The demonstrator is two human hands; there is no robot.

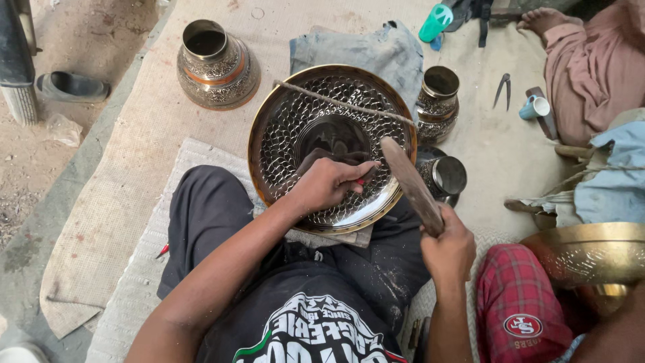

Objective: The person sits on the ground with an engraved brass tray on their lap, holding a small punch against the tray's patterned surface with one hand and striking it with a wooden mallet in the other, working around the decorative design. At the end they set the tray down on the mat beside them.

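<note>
The big patterned brass bowl (332, 144) rests tilted on the person's lap, in the middle of the mat (134, 168). The left hand (327, 183) is clenched on what looks like a small punch, tip against the bowl's inner wall. The right hand (448, 250) grips a wooden mallet (411, 185), raised beside it. Good work here wants the punch held steady and square, struck with short, even taps.

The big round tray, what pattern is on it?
The tray has a scale-like hammered pattern around a plain centre, silvery with a brass rim; head view.
</note>
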